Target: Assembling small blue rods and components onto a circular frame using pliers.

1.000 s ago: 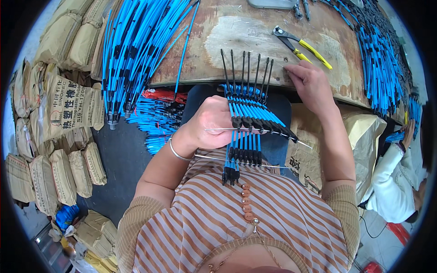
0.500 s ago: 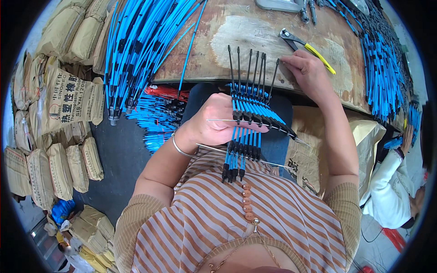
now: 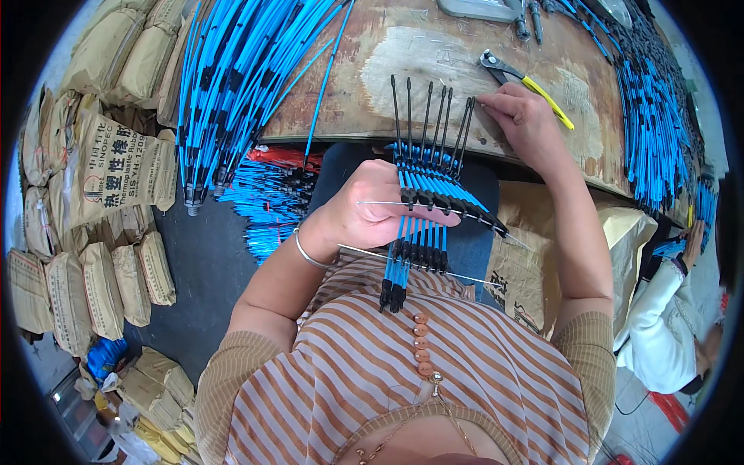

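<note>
In front of my chest, my left hand (image 3: 363,203) is closed around a row of thin blue rods (image 3: 408,229) with black fittings. Two thin metal wires (image 3: 479,280) run crosswise through the row, one above the other. Several black rod ends (image 3: 428,105) stick up at the far side, and black tips (image 3: 397,296) point toward my chest. To the right, my right hand (image 3: 528,128) has thumb and fingers pinched at the rightmost black rod end. Beyond that hand lie pliers with yellow handles (image 3: 546,101).
A worn wooden table (image 3: 325,108) spans the far side. Bundles of blue rods (image 3: 240,70) lie left, and another pile (image 3: 651,132) right. Stacked paper sacks (image 3: 116,167) line the left. A brown sack (image 3: 535,248) hangs by my right arm. At far right sits another person in white (image 3: 663,333).
The rightmost rod ends now stand closer together by my right fingertips. The tips near my chest have bunched together. My hands have barely moved.
</note>
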A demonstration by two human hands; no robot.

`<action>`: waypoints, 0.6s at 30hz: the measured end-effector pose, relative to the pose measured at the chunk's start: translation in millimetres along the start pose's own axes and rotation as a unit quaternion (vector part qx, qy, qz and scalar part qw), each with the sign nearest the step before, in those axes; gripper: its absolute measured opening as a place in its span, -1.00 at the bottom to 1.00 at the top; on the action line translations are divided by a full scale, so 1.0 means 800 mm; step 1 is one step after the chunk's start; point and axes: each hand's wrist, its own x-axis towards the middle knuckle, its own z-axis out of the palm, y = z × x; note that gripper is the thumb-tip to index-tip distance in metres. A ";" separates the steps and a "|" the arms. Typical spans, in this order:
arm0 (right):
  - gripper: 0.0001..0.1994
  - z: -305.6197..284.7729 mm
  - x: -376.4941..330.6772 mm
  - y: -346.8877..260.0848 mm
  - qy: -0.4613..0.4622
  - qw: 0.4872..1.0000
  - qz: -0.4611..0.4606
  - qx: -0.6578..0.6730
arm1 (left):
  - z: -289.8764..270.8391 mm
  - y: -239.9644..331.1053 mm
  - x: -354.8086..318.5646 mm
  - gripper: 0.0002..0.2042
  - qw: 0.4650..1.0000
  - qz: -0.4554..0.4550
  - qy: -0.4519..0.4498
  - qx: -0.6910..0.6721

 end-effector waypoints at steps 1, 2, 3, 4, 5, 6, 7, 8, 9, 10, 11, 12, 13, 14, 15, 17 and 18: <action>-0.88 0.000 0.001 0.001 0.001 1.000 0.000 0.002 | 0.000 0.000 0.000 -0.85 1.000 -0.005 -0.004 0.000; -0.88 0.001 0.001 0.002 0.000 1.000 0.000 0.002 | 0.000 -0.001 0.000 -0.85 1.000 -0.005 -0.003 0.000; -0.88 0.002 0.002 0.003 0.002 1.000 -0.004 0.004 | 0.001 -0.001 0.000 -0.84 1.000 -0.003 0.001 0.000; -0.88 0.002 0.003 0.004 0.003 1.000 -0.007 0.007 | 0.001 -0.002 0.001 -0.84 1.000 -0.001 0.004 -0.001; -0.87 0.002 0.003 0.005 0.004 1.000 -0.011 0.009 | 0.002 -0.003 0.001 -0.83 1.000 0.001 0.008 -0.001; -0.87 0.002 0.002 0.005 0.006 1.000 -0.014 0.010 | 0.003 -0.003 0.001 -0.83 1.000 0.002 0.011 -0.002; -0.87 0.001 0.002 0.004 0.005 1.000 -0.014 0.011 | 0.002 -0.004 0.000 -0.83 1.000 0.002 0.012 -0.001; -0.87 -0.001 0.001 0.002 0.005 1.000 -0.010 -0.001 | 0.003 -0.005 -0.003 -0.82 1.000 -0.001 0.011 0.016; -0.86 -0.003 -0.001 -0.001 0.004 1.000 -0.006 -0.013 | 0.003 -0.007 -0.006 -0.82 0.999 -0.004 0.009 0.033; -0.86 -0.006 -0.004 -0.004 0.004 1.000 -0.001 -0.025 | 0.003 -0.009 -0.010 -0.81 0.999 -0.007 0.008 0.049; -0.85 -0.007 -0.006 -0.006 0.004 0.999 0.003 -0.038 | 0.004 -0.011 -0.012 -0.81 0.998 -0.010 0.006 0.066; -0.85 -0.008 -0.010 -0.006 0.003 0.999 0.004 -0.038 | 0.005 -0.013 -0.013 -0.81 0.998 -0.010 0.006 0.065; -0.85 -0.009 -0.015 -0.004 0.003 0.999 0.012 -0.043 | 0.006 -0.015 -0.015 -0.81 0.998 -0.007 0.008 0.066; -0.85 -0.011 -0.019 -0.002 0.002 0.999 0.021 -0.048 | 0.008 -0.018 -0.015 -0.81 0.998 -0.004 0.009 0.068; -0.85 -0.012 -0.023 0.001 0.001 0.998 0.029 -0.053 | 0.009 -0.019 -0.016 -0.81 0.997 -0.001 0.011 0.070; -0.84 -0.011 -0.027 0.003 0.001 0.998 0.038 -0.058 | 0.010 -0.021 -0.016 -0.80 0.997 0.002 0.012 0.071; -0.85 -0.010 -0.028 0.004 0.004 0.997 0.037 -0.061 | 0.010 -0.021 -0.015 -0.81 0.997 0.001 0.012 0.072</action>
